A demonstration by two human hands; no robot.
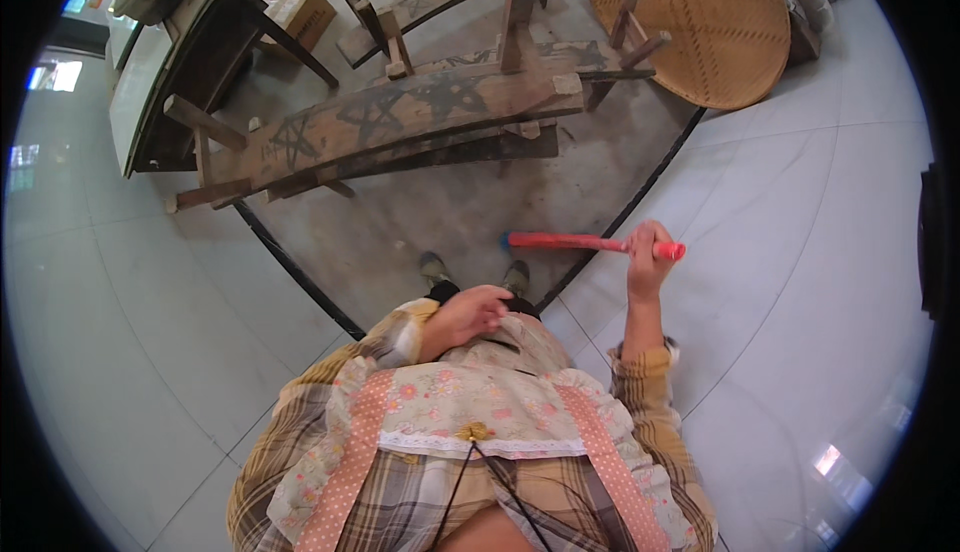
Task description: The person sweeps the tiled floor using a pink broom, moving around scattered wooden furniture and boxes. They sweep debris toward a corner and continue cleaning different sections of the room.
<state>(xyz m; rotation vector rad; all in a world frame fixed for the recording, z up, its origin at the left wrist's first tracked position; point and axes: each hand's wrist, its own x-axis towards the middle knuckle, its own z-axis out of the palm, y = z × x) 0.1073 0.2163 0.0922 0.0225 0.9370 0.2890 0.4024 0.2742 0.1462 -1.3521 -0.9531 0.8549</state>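
My right hand (648, 252) is closed around a red stick (559, 240), out to the right of my body. The stick points left across the floor in front of me and ends in a blue tip (506, 241). Whether that tip touches the floor I cannot tell. My left hand (476, 313) hangs in front of my waist with nothing in it, its fingers loosely bent and slightly apart, close to the floral apron (450, 406). Beyond my shoes stands a pile of wooden benches (405, 113), some turned over with legs up and dark stars drawn on the boards.
A large round woven bamboo tray (690, 23) leans at the back right. Back left are a dark table with a pale top (161, 94) and a cardboard box (300, 16). Black strips (296, 271) divide the brownish floor from glossy pale tiles (757, 252).
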